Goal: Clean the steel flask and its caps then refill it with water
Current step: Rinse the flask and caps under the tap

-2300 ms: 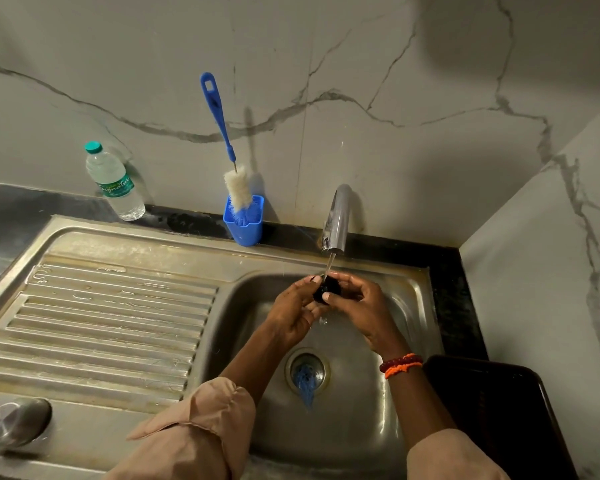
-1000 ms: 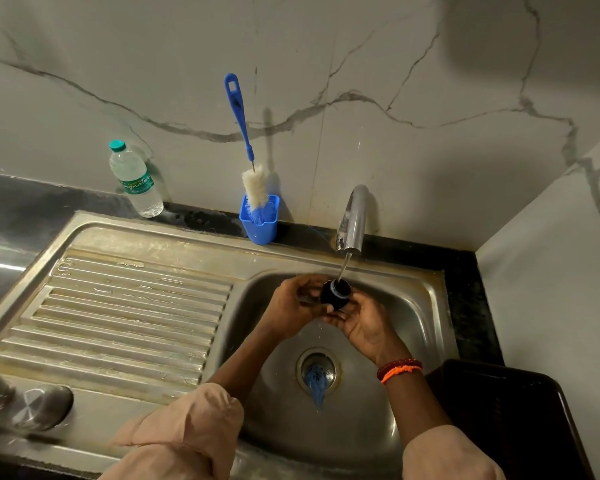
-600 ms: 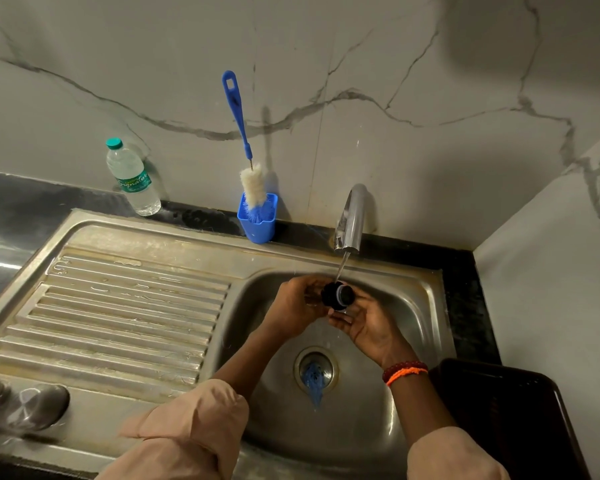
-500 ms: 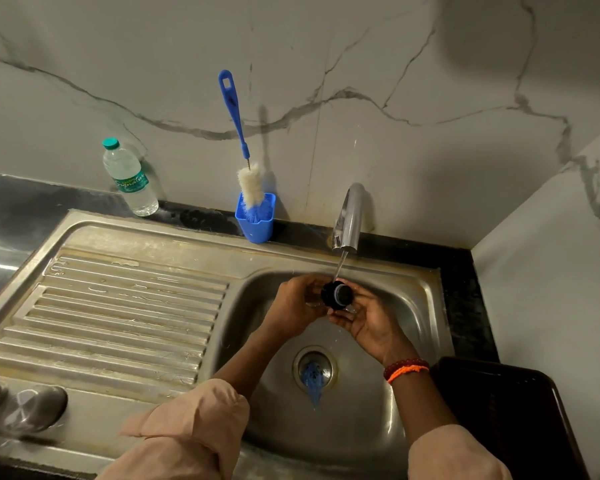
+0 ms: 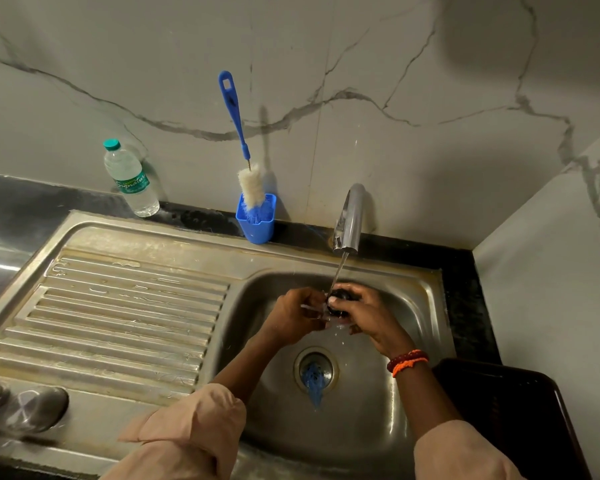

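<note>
Nearest to us, below and left of the fingers, a steel flask (image 5: 37,407) lies on its side on the sink's drainboard (image 5: 118,317), well apart from both hands; we judge it was set there to wait its turn while the smaller parts get washed. It is blurred, so we cannot tell whether its mouth is open.

Further in, over the sink basin (image 5: 361,420), our left hand (image 5: 293,318) and right hand (image 5: 368,315) meet directly under the tap (image 5: 350,218). The right-hand fingers (image 5: 352,292) curl over a small black cap (image 5: 342,300), gripping it from above and from the right, and the left-hand fingers close in on it from the left; whether they pinch the cap itself or only rub it we cannot tell through the splash. The cap sits between the two sets of fingertips, held high in the basin so that the thin stream of water (image 5: 338,271) lands on it and runs off into the drain (image 5: 315,370) below the fingers.

Beyond the fingers, against the wall, a bottle brush (image 5: 238,133) stands in a blue holder (image 5: 256,218), kept within reach, we suppose, for scrubbing inside the flask. Far left of it, on the dark desk, stands a plastic water bottle (image 5: 129,180).
</note>
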